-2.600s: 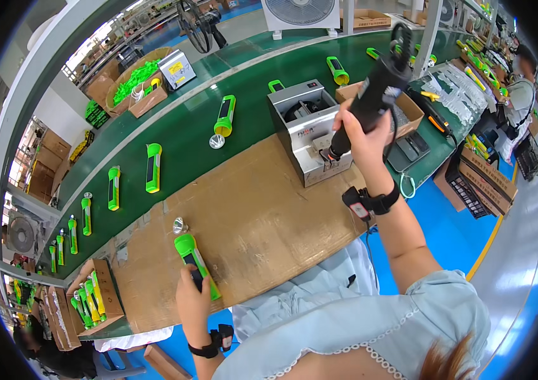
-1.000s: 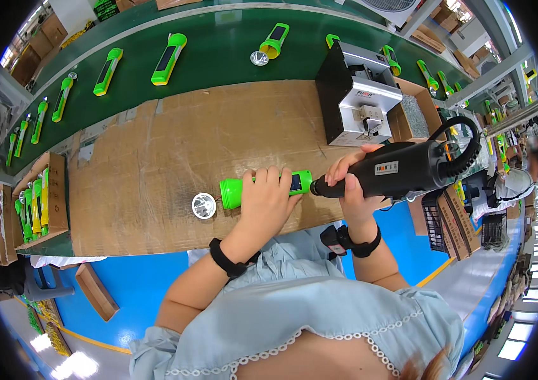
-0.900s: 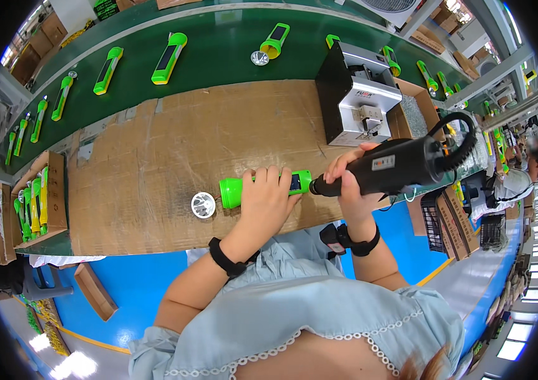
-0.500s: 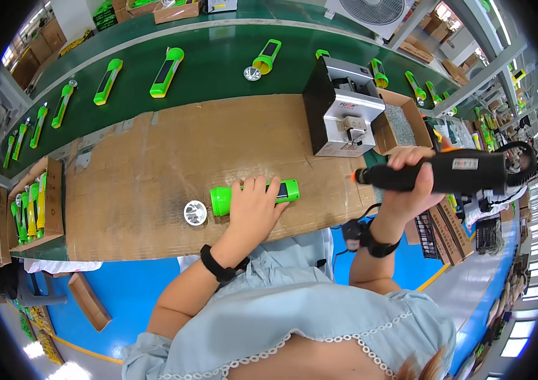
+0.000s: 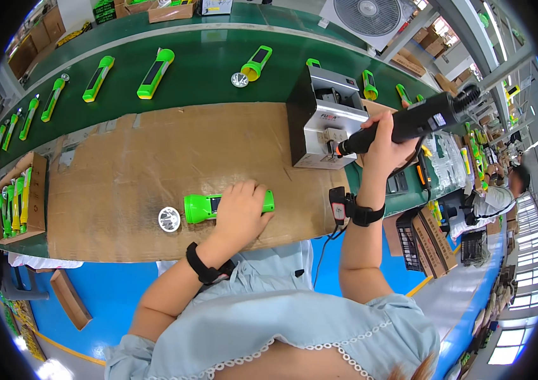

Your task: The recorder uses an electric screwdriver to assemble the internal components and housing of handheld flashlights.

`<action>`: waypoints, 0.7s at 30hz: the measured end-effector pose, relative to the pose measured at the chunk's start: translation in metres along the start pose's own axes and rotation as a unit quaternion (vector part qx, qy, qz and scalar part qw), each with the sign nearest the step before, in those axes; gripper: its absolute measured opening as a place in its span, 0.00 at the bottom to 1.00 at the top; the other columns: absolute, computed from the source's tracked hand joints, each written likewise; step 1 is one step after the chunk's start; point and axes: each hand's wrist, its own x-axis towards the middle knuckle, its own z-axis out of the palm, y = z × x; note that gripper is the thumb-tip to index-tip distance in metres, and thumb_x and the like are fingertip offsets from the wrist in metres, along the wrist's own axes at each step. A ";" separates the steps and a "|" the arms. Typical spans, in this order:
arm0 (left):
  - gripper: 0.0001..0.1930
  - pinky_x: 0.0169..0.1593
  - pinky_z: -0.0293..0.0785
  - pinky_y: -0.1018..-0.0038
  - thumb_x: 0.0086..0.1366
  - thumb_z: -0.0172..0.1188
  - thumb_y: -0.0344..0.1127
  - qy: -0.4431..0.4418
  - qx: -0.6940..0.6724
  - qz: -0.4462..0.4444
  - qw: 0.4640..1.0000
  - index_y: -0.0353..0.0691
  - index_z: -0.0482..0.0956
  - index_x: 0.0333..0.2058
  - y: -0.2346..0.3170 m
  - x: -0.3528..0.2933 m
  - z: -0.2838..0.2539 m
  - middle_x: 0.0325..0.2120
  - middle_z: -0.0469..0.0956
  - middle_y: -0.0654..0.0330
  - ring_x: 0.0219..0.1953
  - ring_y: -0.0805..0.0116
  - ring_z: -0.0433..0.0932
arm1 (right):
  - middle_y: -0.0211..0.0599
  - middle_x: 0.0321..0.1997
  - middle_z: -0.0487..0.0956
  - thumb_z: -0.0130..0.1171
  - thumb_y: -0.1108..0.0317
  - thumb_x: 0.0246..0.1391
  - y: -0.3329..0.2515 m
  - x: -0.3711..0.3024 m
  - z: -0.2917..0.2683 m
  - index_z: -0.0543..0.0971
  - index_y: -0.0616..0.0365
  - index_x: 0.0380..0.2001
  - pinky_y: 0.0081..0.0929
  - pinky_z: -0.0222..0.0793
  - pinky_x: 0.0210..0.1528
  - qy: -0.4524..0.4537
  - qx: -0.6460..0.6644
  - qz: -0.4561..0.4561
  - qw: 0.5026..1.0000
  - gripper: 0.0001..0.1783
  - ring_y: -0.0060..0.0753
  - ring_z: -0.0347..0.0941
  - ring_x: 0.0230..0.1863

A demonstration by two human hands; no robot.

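Note:
My left hand (image 5: 238, 214) lies wrapped over a green flashlight (image 5: 199, 208), holding it down on the cardboard sheet. A round silver reflector (image 5: 169, 219) rests just left of the flashlight's wide end. Raised on the right, my right hand (image 5: 385, 149) grips a black electric screwdriver (image 5: 427, 118). Its tip is at the front outlet of a black and silver screw feeder (image 5: 312, 120); whether a screw sits on the tip is too small to tell. Part of the flashlight is hidden under my left fingers.
Beyond the cardboard (image 5: 123, 190), a green conveyor belt (image 5: 205, 69) carries several flashlights, some with loose reflectors. A cardboard box (image 5: 39, 196) of flashlights stands at the left edge. A cable hangs by my right wrist. Another person (image 5: 500, 196) sits far right.
My right hand has brought the screwdriver left and down to the screw feeder's outlet. My left hand stays on the flashlight. The whole view has shifted slightly.

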 end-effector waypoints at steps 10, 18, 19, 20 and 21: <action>0.25 0.43 0.65 0.65 0.44 0.69 0.41 0.044 -0.015 0.006 0.999 0.38 0.71 0.40 0.001 -0.001 0.003 0.35 0.72 0.54 0.40 0.55 0.71 | 0.40 0.25 0.69 0.53 0.69 0.54 -0.042 -0.070 0.004 0.53 0.62 0.57 0.30 0.70 0.26 -0.084 0.121 0.064 0.987 0.31 0.31 0.69 0.22; 0.25 0.42 0.65 0.64 0.45 0.68 0.42 0.052 -0.007 0.017 0.998 0.38 0.71 0.40 0.000 -0.002 0.000 0.35 0.71 0.54 0.39 0.55 0.71 | 0.39 0.29 0.73 0.51 0.79 0.53 -0.049 -0.090 0.030 0.67 0.65 0.38 0.26 0.71 0.32 -0.149 0.199 0.115 0.962 0.09 0.27 0.72 0.28; 0.25 0.42 0.65 0.64 0.45 0.68 0.42 0.049 -0.007 0.012 0.999 0.38 0.71 0.40 0.000 -0.002 -0.001 0.35 0.71 0.55 0.39 0.55 0.71 | 0.38 0.29 0.73 0.51 0.80 0.52 -0.048 -0.091 0.032 0.68 0.65 0.33 0.26 0.71 0.32 -0.143 0.196 0.132 0.961 0.05 0.26 0.72 0.28; 0.25 0.42 0.65 0.64 0.45 0.68 0.42 0.046 -0.007 0.007 0.999 0.38 0.71 0.40 0.000 -0.002 -0.001 0.35 0.71 0.55 0.39 0.55 0.71 | 0.38 0.28 0.73 0.52 0.81 0.51 -0.043 -0.091 0.032 0.67 0.65 0.34 0.25 0.72 0.31 -0.161 0.173 0.133 0.962 0.07 0.26 0.72 0.27; 0.25 0.42 0.65 0.64 0.45 0.68 0.42 0.048 -0.005 0.006 0.999 0.38 0.71 0.40 0.000 -0.002 0.000 0.35 0.71 0.55 0.39 0.55 0.71 | 0.38 0.28 0.73 0.52 0.81 0.51 -0.038 -0.091 0.033 0.67 0.65 0.34 0.25 0.72 0.31 -0.162 0.175 0.132 0.962 0.07 0.26 0.72 0.27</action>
